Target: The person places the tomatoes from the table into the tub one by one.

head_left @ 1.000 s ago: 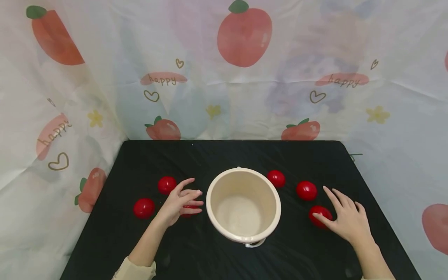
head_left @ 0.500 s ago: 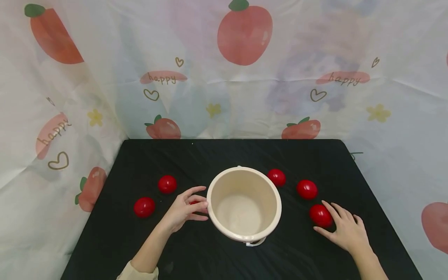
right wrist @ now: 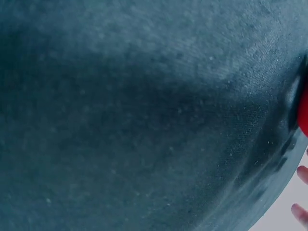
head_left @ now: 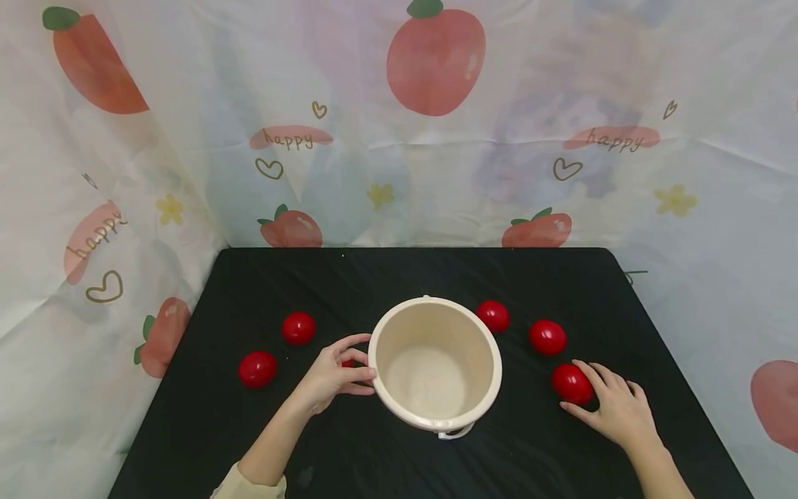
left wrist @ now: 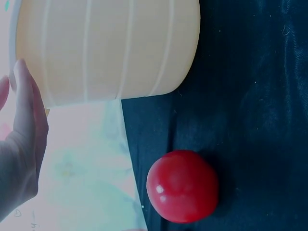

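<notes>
First red ball (head_left: 258,369): on the black tabletop (head_left: 530,457), left of the left hand (head_left: 335,375). Second red ball (head_left: 298,328): just beyond that hand, slightly to its left. Left hand: fingers extended and loosely bent, tips touching the bucket's outer side at the rim; pale sleeve (head_left: 254,484) at the forearm. Third red ball (head_left: 348,363): beneath the left hand, mostly hidden by its fingers. Bucket (head_left: 435,424): cream, upright, between the hands; pale handle on its near side. Fourth red ball (head_left: 492,316): beyond and left of the right hand (head_left: 614,409), beside the bucket. Fifth red ball (head_left: 548,337): nearer that hand, beyond its fingertips. Sixth red ball (head_left: 572,384): between the right thumb and forefinger. Right hand: curved about that ball; whether it grips cannot be told.
</notes>
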A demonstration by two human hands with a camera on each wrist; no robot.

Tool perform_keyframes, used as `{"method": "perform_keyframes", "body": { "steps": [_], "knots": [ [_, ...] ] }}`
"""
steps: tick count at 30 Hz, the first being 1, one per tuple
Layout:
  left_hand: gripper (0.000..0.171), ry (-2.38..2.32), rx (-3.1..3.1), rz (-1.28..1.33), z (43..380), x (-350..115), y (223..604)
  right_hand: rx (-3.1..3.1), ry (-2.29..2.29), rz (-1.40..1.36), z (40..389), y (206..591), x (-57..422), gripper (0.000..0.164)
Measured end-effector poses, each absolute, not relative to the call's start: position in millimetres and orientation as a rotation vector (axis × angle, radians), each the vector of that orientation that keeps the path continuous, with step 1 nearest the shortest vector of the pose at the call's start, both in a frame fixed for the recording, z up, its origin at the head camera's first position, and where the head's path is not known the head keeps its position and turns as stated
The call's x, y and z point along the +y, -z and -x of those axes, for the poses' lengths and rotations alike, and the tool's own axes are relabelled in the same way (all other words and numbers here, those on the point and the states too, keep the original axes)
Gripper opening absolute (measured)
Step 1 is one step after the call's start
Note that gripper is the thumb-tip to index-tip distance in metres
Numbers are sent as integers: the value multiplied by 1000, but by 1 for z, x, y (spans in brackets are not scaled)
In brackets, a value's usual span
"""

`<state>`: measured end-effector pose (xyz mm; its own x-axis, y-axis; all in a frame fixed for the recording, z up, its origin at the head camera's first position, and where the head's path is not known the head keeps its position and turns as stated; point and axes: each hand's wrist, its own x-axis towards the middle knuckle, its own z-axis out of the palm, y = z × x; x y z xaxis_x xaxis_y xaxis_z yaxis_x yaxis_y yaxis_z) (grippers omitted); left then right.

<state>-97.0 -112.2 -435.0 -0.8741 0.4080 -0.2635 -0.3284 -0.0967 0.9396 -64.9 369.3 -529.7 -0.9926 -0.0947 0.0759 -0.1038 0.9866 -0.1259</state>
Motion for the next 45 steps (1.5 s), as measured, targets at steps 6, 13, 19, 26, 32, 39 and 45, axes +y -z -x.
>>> {"method": "perform_keyframes", "body": {
  "steps": [6,13,19,26,32,39,45],
  "knots": [
    [64,-2011,1718,-48,98,-110,437,-3012,-137,-229,72,527,370,76],
    [63,-2008,1724,-30,99,-109,437,-2875,-87,-357,95,490,359,74],
    [64,-2018,1714,-20,98,-109,437,-2723,-83,-485,118,435,330,76],
    [64,-2022,1725,-12,98,-110,437,-2500,-95,-726,135,395,272,81],
    [64,-2025,1730,-6,97,-110,438,-2490,-97,-936,142,391,221,67],
    [65,-2039,1716,9,97,-110,439,-2485,-38,-1142,146,405,171,74],
    [65,-2038,1699,25,96,-110,440,-2470,45,-1317,147,425,143,67]
  ]
}}
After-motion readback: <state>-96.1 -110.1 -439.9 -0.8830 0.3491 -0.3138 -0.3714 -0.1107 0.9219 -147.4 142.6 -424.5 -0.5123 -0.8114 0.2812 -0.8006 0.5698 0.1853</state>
